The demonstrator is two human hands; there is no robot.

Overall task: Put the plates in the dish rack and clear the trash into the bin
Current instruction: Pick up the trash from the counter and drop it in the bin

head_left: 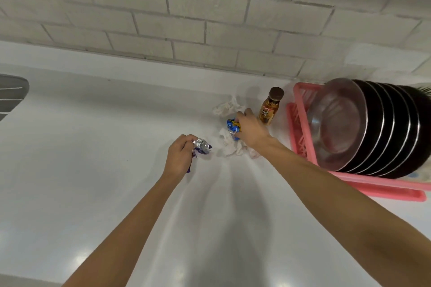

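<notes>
Fingers (243,114) of the right hand (253,129) pinch a crumpled blue-and-yellow wrapper (233,126); the left hand (179,156) grips a crumpled silver wrapper (202,146). A white crumpled tissue (229,150) lies just beneath the right hand.

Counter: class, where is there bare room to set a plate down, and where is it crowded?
Free: the counter left of the left hand and its foil wrapper, back to the wall; the near strip between the arms. Crowded: beside the rack, with tissues, a bottle and the right hand gripping a blue wrapper.
</notes>
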